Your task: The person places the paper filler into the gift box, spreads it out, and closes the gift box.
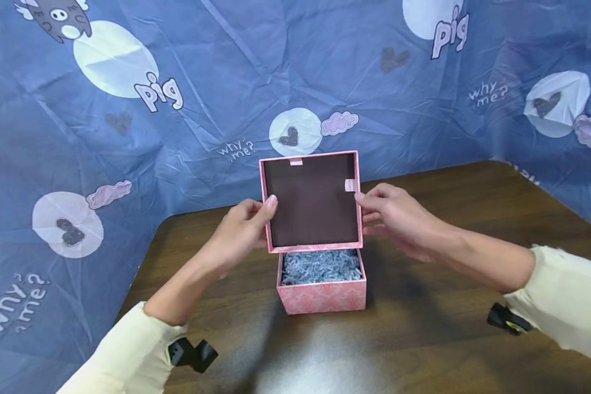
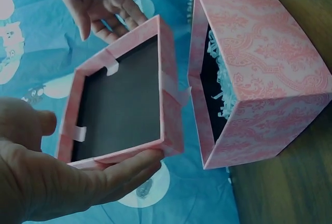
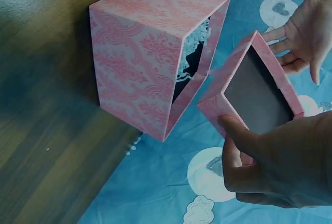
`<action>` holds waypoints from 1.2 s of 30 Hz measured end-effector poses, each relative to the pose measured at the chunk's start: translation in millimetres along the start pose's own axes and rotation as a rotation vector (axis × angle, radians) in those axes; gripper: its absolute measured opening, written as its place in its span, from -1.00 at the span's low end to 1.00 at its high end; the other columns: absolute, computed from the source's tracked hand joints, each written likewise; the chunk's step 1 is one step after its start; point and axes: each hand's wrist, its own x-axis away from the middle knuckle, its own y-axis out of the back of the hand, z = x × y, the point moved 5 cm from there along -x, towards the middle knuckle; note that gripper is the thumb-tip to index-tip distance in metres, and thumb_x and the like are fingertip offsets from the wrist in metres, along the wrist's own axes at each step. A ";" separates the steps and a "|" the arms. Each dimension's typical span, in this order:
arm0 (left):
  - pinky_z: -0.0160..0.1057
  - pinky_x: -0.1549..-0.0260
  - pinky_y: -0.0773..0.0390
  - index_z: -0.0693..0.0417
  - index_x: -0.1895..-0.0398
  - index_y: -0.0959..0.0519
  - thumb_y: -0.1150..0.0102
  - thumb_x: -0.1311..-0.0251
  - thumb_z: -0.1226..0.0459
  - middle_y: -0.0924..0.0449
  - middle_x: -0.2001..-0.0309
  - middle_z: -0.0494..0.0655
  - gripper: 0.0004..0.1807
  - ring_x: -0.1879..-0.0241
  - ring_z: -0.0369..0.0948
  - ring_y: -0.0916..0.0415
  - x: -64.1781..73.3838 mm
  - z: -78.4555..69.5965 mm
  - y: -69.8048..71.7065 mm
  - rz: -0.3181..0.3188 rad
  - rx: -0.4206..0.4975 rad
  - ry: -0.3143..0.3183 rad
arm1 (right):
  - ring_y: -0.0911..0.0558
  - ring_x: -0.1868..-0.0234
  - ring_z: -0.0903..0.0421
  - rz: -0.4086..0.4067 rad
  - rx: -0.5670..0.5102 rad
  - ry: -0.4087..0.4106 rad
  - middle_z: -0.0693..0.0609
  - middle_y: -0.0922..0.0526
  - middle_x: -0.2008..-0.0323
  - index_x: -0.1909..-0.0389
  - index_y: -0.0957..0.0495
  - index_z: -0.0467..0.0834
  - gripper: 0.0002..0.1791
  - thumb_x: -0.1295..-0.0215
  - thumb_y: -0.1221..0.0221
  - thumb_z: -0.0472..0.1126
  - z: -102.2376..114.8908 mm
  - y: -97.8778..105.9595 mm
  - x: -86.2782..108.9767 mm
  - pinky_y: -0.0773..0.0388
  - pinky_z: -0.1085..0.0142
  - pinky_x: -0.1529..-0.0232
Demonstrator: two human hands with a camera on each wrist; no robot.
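Observation:
A pink patterned box lid (image 1: 311,248) with a dark inside is held upright, its inside facing me, above the back of an open pink box (image 1: 322,298). Blue shredded paper (image 1: 320,266) fills that box. At the lid's left side my left hand (image 1: 233,235) holds on, thumb over the rim and fingers partly hidden behind. My right hand (image 1: 404,216) grips the right side with the thumb at the edge. In the right wrist view the right thumb lies against the lid's side wall. Small pale tabs (image 1: 296,162) stick to the lid's inner edges.
The box stands on a dark brown wooden table (image 1: 423,339). A blue printed cloth (image 1: 216,65) hangs behind and along the sides. Black wrist devices (image 1: 192,354) are strapped at both pale sleeves (image 1: 128,355).

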 end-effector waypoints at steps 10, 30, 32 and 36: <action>0.01 0.04 -0.56 0.45 -0.07 -0.25 0.30 -0.47 -0.07 -0.42 0.03 0.37 -0.36 0.01 0.17 -0.52 -0.7 1.7 1.1 -0.040 0.198 -0.011 | -0.48 0.12 -0.02 0.041 -0.072 0.048 -0.16 -0.37 0.20 0.14 -0.24 -0.33 -0.64 -0.56 0.26 -0.06 -3.6 8.7 -4.1 -0.52 0.15 -0.02; 0.04 0.28 -0.64 0.40 0.20 -0.37 0.48 -0.42 -0.21 -0.53 0.33 0.21 -0.23 0.34 0.00 -0.61 -0.7 9.3 3.9 -0.022 0.262 0.047 | -0.51 0.20 0.05 0.050 -0.074 0.055 -0.03 -0.44 0.29 0.32 -0.38 -0.23 -0.59 -0.56 0.24 -0.01 -8.6 16.8 -4.3 -0.53 0.14 0.08; 0.03 0.29 -0.64 0.38 0.21 -0.37 0.46 -0.42 -0.21 -0.54 0.33 0.19 -0.24 0.34 0.00 -0.61 -0.3 9.3 3.3 -0.023 0.261 0.044 | -0.51 0.19 0.05 0.054 -0.074 0.054 -0.02 -0.44 0.29 0.32 -0.38 -0.22 -0.60 -0.55 0.23 0.00 -8.7 16.7 -4.4 -0.52 0.14 0.08; 0.02 0.31 -0.64 0.33 0.24 -0.38 0.40 -0.43 -0.20 -0.54 0.32 0.18 -0.30 0.32 0.00 -0.59 -0.1 8.7 2.2 -0.031 0.254 0.030 | -0.51 0.18 0.04 0.057 -0.062 0.057 -0.02 -0.44 0.29 0.24 -0.39 -0.24 -0.60 -0.56 0.24 0.00 -8.7 15.9 -3.9 -0.51 0.13 0.06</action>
